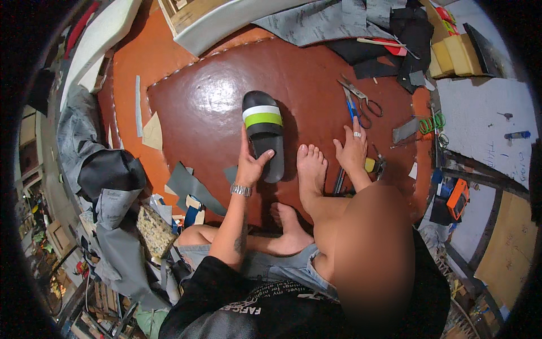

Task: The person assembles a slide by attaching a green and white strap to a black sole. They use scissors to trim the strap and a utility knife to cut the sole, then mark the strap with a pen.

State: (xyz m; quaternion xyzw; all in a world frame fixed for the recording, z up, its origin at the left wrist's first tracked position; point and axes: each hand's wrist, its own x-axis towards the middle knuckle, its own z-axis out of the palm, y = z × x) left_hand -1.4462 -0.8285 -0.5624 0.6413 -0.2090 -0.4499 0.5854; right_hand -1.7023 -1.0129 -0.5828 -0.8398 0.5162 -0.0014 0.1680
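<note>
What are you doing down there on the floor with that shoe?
A person sits on a reddish-brown leather sheet on the floor. Their left hand holds a black slide sandal with a white and green strap, its grip closed around the heel end. The right hand rests open on the sheet, fingers reaching toward the scissors and a blue-handled tool. Grey offcuts lie around them.

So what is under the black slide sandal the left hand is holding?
The slide sandal lies on a glossy reddish-brown leather sheet, which shows all around it. The left hand grips its near end. The leather directly beneath the sole is covered and cannot be seen.
</note>
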